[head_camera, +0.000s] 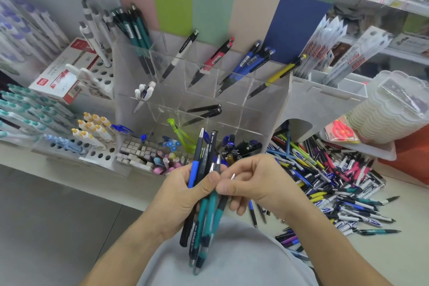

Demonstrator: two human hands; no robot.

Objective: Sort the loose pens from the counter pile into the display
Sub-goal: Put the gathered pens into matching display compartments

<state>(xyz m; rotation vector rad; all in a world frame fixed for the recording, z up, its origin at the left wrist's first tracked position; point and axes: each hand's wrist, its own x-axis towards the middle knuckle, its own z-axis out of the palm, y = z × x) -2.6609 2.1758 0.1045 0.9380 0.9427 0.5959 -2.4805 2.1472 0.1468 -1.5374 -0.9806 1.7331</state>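
At frame centre our left hand (185,195) grips a bundle of pens (204,211); our right hand (253,181) pinches one. Above, the clear display (267,104) holds few; the pile (336,181), lower right, looks barely dented.

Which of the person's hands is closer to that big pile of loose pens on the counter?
Right. The right hand is just beside the pile of loose pens, at its left edge. The left hand, gripping a bundle of pens, is farther away.
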